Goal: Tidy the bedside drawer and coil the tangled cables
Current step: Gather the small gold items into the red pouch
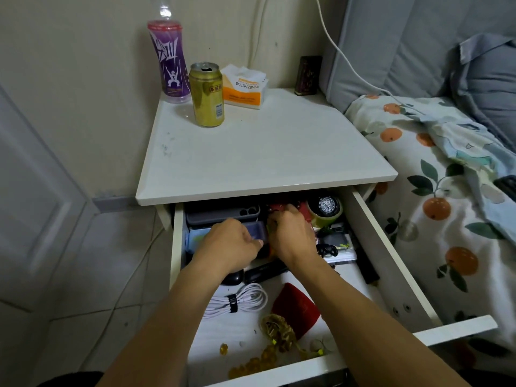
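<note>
The white bedside drawer (391, 263) is pulled out. Both hands reach into its back half. My left hand (231, 243) has curled fingers pinching a dark flat item (255, 229) beside a light blue box (196, 238). My right hand (291, 233) curls over things in the middle; what it holds is hidden. A coiled white cable (243, 298) with a black strap lies near the front, next to a red pouch (297, 308) and amber beads (259, 361). A grey phone case (220, 215), a watch (326, 205) and a tangled black cable (328, 250) sit at the back.
On the nightstand top (265, 152) stand a purple bottle (170, 60), a gold can (208, 94), a tissue pack (244, 86) and a dark box (307, 75). A bed with orange-print sheet (435, 196) lies right. A white cord (343, 57) runs down the wall.
</note>
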Available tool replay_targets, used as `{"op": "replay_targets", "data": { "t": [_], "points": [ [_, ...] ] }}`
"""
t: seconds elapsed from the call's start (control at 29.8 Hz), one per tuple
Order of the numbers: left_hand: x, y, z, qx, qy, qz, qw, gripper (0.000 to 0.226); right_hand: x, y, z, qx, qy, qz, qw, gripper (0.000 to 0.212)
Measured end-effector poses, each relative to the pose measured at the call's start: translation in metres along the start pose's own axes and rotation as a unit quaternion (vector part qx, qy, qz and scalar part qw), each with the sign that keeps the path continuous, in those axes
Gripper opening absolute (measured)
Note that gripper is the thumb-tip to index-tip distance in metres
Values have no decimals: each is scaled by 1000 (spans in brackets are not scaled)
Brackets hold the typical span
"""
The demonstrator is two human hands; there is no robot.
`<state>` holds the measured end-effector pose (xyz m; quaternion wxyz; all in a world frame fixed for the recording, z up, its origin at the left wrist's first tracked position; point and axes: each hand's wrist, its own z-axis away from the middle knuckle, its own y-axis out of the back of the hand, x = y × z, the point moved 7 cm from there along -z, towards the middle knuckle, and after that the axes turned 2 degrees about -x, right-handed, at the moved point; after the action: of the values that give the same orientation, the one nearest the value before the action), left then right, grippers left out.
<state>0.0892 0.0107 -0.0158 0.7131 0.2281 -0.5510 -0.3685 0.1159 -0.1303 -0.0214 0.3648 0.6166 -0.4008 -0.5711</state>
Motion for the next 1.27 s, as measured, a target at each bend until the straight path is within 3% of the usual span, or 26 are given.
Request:
{"op": "replay_targets", "data": {
  "t": [0.13,0.27,0.4,0.57,0.67,0.77,0.84,0.9,0.97,1.04,1.14,1.27],
  "points": [
    [2,-3,0,-4,-2,-7,1000,36,3,1,6,1,8,-1,1000,28],
    [2,-5,1,-10,-8,-15,1000,36,-4,-6,8,-68,40,41,996,34],
    [8,-3,2,-11,-42,-18,999,18,0,11,13,-61,37,-12,997,35],
    [23,-17,8,-76,-90,0,993,7,15,33,38,-97,69,-40,992,28],
    [42,-32,24,-136,-136,-46,980,18,37,47,64,-152,64,-30,986,24],
    [50,-59,40,-237,-172,-173,940,29,62,50,86,-217,41,-10,975,24],
    [47,-81,50,-279,-185,-311,889,43,75,47,97,-252,28,9,967,27],
    [49,-99,58,-249,-230,-429,837,53,81,44,101,-283,15,31,959,31],
    [58,-115,64,-212,-290,-467,808,46,85,41,102,-303,-1,45,952,36],
    [67,-117,64,-183,-327,-427,823,29,86,41,102,-309,-7,61,949,36],
    [68,-92,52,-137,-292,-266,908,11,93,46,99,-304,-32,79,949,36],
    [64,-61,38,-73,-247,-146,955,14,127,43,96,-362,-119,160,911,46]
  ]
}}
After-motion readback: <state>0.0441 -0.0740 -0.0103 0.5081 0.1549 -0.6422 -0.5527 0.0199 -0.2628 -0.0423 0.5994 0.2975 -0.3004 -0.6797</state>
